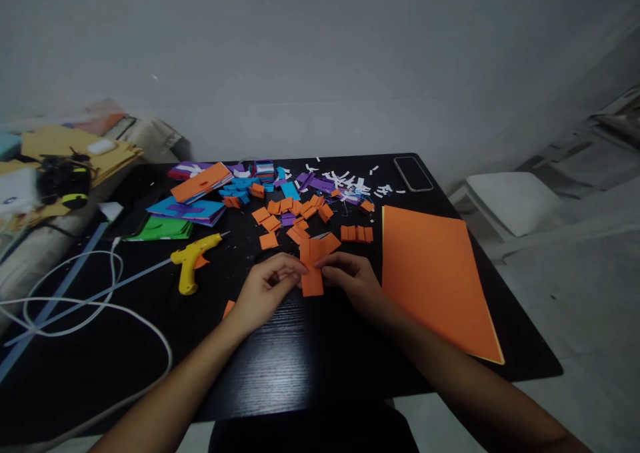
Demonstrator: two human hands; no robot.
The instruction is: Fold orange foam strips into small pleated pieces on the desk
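A yellow plastic glue gun (189, 266) lies on the black wood-grain tabletop (270, 373), left of the flat orange paper strip (313, 285). The left hand (265, 289) has its grip closed on the strip's left edge. Small folded orange paper pieces (271, 223) lie beyond the strip. The right hand (357, 281) pinches its right edge. Right of the strip lies a large rectangular orange paper sheet (433, 266).

Glue gun (191, 264) left of, apparently, phone (413, 173).
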